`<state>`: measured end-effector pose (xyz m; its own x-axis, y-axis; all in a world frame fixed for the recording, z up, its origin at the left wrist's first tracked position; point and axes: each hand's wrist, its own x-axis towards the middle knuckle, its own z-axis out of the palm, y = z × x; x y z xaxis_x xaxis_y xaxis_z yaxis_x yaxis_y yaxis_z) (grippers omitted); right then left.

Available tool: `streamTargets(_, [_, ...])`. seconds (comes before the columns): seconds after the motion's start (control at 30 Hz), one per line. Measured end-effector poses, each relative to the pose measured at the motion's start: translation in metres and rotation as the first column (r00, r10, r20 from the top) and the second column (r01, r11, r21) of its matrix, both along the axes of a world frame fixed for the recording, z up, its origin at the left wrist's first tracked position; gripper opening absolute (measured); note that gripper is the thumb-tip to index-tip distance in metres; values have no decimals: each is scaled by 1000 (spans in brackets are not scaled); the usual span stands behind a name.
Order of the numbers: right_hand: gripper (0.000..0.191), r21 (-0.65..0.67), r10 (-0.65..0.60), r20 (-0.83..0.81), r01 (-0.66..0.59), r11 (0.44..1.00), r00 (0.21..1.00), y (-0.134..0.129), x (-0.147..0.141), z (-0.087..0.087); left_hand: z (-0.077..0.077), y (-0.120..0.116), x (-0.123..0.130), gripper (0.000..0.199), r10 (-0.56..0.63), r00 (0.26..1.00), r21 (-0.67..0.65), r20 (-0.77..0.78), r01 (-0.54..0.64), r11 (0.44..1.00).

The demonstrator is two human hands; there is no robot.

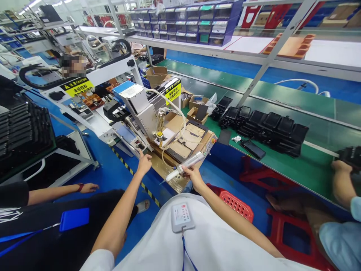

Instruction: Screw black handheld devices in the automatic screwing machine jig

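Note:
My right hand (195, 177) grips the metal body of a glue syringe (173, 174). Its white nozzle end slants down to the left over the bench edge. My left hand (144, 163), with nothing in it, stretches its index finger toward a small control box with a dark switch (138, 146) at the machine's front. Whether the fingertip touches it I cannot tell. Behind both hands stands a benchtop dispensing machine (142, 113) with a pale hose (183, 120) looping from it. A flat board with cut-outs (184, 145) lies on its bed.
Black plastic housings (270, 126) line the green conveyor bench (296, 165) on the right. A co-worker's hand (342, 167) reaches in there; another person's hand (89, 187) is at left. A red stool (237, 203) stands close by my right side.

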<state>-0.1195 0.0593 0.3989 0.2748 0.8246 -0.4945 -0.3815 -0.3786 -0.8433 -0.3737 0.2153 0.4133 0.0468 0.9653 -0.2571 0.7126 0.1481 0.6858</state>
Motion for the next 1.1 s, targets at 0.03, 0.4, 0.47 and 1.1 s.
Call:
streamTargets(0.03, [58, 4, 3, -4, -3, 1000, 1000, -1, 1, 1, -6, 7, 2, 24, -10, 998, -8, -67, 10, 1000])
streamTargets(0.4, [58, 8, 6, 12, -6, 1000, 1000, -4, 8, 0, -18, 62, 6, 37, -134, 911, -139, -390, 86, 987])
streamTargets(0.47, [58, 5, 1, 8, -1, 1000, 1000, -4, 9, -1, -18, 65, 7, 39, -141, 899, -149, -414, 86, 985])
streamTargets(1.1, [59, 10, 22, 29, -22, 1000, 999, -4, 7, -9, 6, 29, 23, 29, -78, 965, -48, -251, 68, 997])
